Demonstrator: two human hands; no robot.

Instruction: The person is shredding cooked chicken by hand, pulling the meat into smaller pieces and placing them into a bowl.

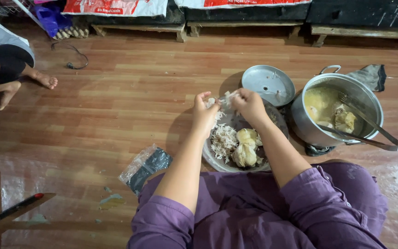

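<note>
Purple sleeves frame both hands — left hand and right hand pinched together on a strip of chicken above a bowl of shredded meat — pot, tongs and lid alongside.

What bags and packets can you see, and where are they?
Sack: top left by the wall, flat, white and red.
Second sack: top middle, white and red.
Plastic packet: on the floor beside the left arm, clear wrap, dark contents.
Purple bag: top left, crumpled.

Purple rolled sleeves, purple clothing, bare forearms
</note>
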